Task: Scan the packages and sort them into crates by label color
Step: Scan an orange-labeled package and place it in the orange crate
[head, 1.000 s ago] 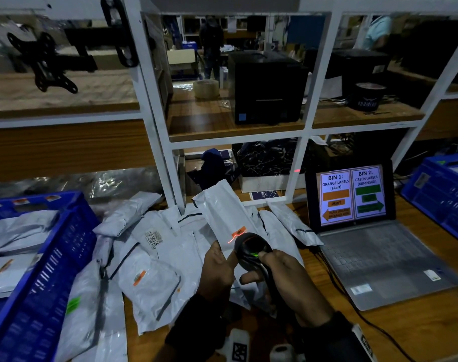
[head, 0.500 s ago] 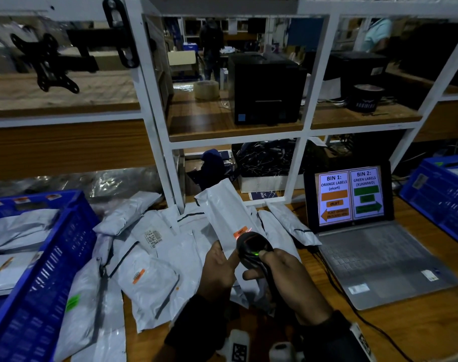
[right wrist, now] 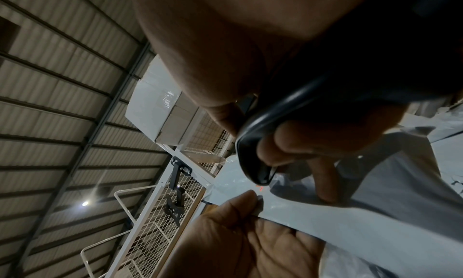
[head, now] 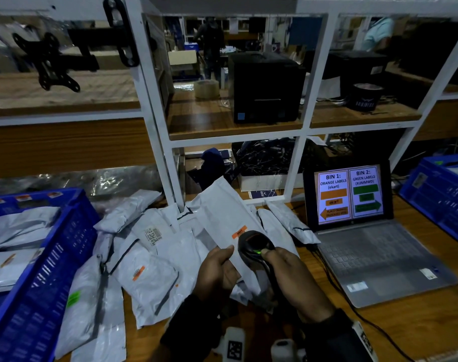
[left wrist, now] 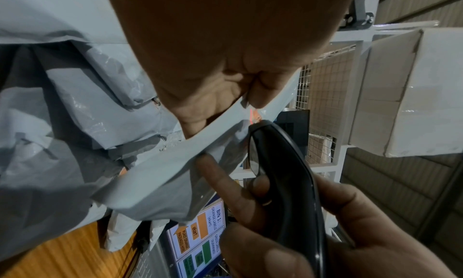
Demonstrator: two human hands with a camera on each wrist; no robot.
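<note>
Dark long sleeves [head: 193, 333] on both arms; white wrist cams w/ black-white marker tags [head: 234, 350].

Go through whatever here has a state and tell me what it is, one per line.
Scanner: gripped by right hand, green light on.
Held package: raised, pinched by left hand, orange label facing scanner.
Laptop: open, screen lit.
Left crate: holds packages.

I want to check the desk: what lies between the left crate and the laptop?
Head view: loose packages and both hands, between crate and laptop.
</note>
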